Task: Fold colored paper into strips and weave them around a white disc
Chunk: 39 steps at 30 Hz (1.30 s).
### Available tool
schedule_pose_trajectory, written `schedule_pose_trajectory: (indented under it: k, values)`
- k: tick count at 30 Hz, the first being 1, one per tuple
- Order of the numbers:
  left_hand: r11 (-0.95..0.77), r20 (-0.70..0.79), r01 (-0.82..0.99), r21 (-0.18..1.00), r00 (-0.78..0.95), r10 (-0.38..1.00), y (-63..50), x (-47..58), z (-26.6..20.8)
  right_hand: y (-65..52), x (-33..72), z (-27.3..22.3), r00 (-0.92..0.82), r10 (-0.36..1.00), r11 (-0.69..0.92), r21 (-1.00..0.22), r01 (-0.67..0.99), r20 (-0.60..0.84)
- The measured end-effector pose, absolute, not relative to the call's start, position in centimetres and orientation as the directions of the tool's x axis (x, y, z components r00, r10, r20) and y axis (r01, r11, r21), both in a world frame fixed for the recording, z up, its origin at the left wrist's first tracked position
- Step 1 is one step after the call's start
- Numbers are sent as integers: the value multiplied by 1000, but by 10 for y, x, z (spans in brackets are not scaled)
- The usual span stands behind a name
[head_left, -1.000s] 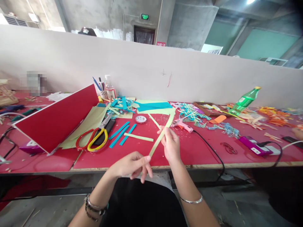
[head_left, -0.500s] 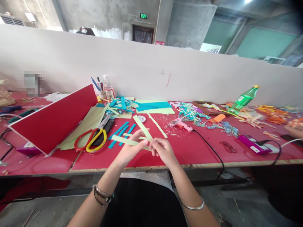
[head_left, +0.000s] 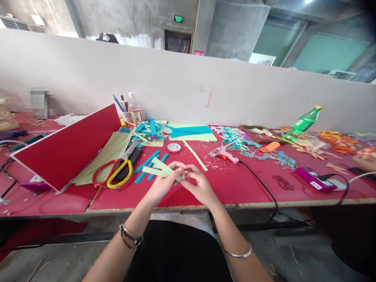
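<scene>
My left hand [head_left: 169, 178] is closed on pale green paper strips [head_left: 158, 168], pinching them between thumb and fingers. Their free ends fan out up and to the left. My right hand [head_left: 199, 184] meets it, its thumb and fingers closed around the other end of the strips, which the fingertips mostly hide. Several blue paper strips [head_left: 147, 161] lie on the red table just beyond my left hand. A single pale green strip [head_left: 196, 156] lies beyond my right hand. A small round white disc [head_left: 173, 147] rests behind both hands.
Scissors with red and yellow handles [head_left: 123, 172] lie left, by a leaning red board [head_left: 76, 145]. A pink glue gun [head_left: 225, 154] with a black cord lies right of centre. Farther right are a green bottle [head_left: 302, 124], a purple power strip [head_left: 314, 179] and another person's hand [head_left: 364, 162].
The raised pale green strip has swung down to the left, beside the other strip in my left hand. My right hand's fingers have shifted against my left fingertips. The white disc is now uncovered.
</scene>
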<state>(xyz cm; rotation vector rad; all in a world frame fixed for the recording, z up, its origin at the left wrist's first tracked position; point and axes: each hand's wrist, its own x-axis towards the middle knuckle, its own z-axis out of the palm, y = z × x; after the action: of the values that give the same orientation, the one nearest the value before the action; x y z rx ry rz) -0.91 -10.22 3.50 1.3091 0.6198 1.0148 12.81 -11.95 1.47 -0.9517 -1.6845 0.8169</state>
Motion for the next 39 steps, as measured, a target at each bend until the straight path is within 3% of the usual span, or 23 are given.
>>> schedule_pose_trajectory:
  k: [3,7,11,17,22,32,39]
  values:
    - [-35,172,-280,959,482,859,-102,-10,33,-120,126,15,-222,877,460,-878,134,425]
    - [-55,149,-227,972,418,896,-101,-12,30,-121,124,11,-252,920,320,-946,40,301]
    - [-58,99,-142,988,298,949,-99,-15,29,-121,126,9,-116,964,249,-965,78,239]
    - [2,48,-198,980,246,968,-97,-18,28,-119,132,10,-34,955,296,-945,143,294]
    - [79,-21,-222,972,249,968,-97,-18,28,-118,138,6,-66,968,250,-955,160,243]
    - [-11,97,-261,965,320,942,-97,-21,29,-118,140,13,-256,935,302,-931,202,248]
    - [-23,69,-283,959,154,986,-94,-19,24,-117,142,14,-280,926,319,-921,224,252]
